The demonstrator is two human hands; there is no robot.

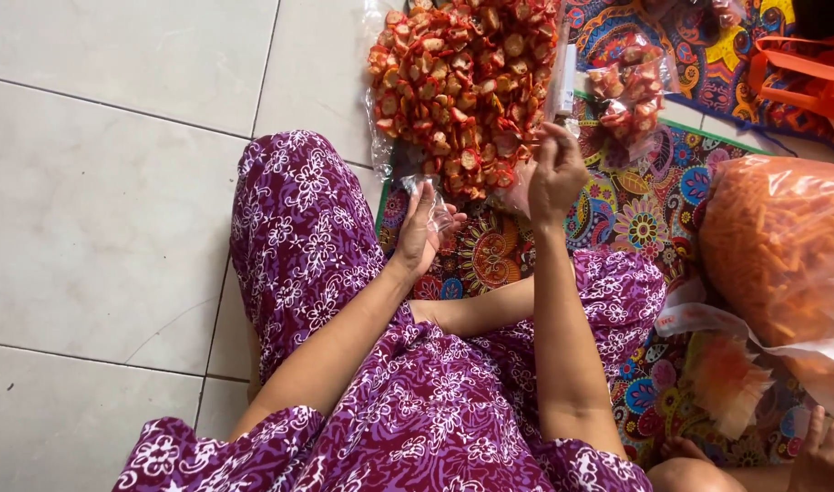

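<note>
Two hands worked just below a big clear bag of red-and-tan snack pieces (462, 87) lying on the floor: the left hand (423, 232) was half-curled with its fingers around a small clear plastic bag (432, 199), while the right hand (555, 173), raised beside it, had its fingertips pinched together on the big bag's edge. Up and to the right of the right hand sat a small filled packet (631, 91) on a patterned mat (635, 196), and farther right lay a large bag of orange sticks (777, 246), with another person's hand (822, 446) below it.
</note>
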